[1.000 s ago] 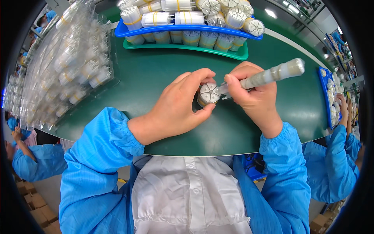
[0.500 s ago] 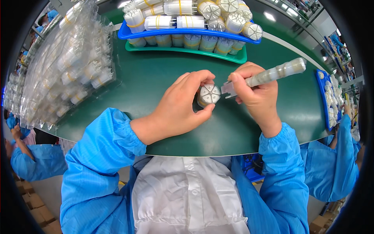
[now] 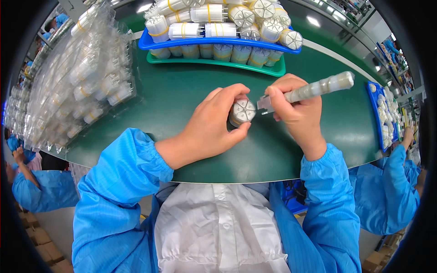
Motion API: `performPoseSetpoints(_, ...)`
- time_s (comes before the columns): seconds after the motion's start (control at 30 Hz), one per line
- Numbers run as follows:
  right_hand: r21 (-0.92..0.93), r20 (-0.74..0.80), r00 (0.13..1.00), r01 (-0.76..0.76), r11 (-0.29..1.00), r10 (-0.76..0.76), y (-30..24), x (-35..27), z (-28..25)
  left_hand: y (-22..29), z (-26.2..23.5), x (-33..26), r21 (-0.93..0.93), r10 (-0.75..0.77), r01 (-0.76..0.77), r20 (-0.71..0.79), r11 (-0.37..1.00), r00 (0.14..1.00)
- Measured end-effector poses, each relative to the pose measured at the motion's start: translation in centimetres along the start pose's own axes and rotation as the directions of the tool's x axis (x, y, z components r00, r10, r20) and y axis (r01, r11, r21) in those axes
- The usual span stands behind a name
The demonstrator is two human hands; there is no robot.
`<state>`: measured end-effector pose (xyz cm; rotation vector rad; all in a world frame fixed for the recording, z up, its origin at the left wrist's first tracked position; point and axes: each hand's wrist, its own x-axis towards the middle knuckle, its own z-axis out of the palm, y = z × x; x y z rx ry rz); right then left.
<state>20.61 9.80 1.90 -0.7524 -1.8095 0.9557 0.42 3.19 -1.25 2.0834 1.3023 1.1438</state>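
Observation:
A short white cylinder (image 3: 244, 110) stands on the green table, its round top divided into wedge-shaped segments. My left hand (image 3: 205, 125) curls around its left side, thumb at the near edge and fingers at the far edge. Between the fingers of my right hand (image 3: 298, 111) is a tool with a thick, tape-wrapped pale handle (image 3: 321, 87), gripped like a pen. Its flat, notched metal tip (image 3: 264, 104) points at the cylinder's right side, with a small gap between them. The handle's end slants up to the right.
Stacked at the far side are a blue tray (image 3: 218, 44) and a green tray (image 3: 268, 70), loaded with similar cylinders. Clear plastic packs (image 3: 84, 77) of cylinders pile up at the left. Another blue tray (image 3: 377, 113) lies at the right edge, where a co-worker's blue sleeve (image 3: 387, 191) shows.
The whole view has shifted slightly. Both hands keep their grips, and the tool's tip stays just right of the cylinder.

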Motion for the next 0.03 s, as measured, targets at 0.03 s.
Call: performPoseSetpoints(0.03,-0.005,-0.018,1.000,-0.003,1.000,0.003,-0.01,0.22,-0.23,-0.31,0.03,-0.16,-0.038,0.006,-0.006,0.004,0.999,1.000)
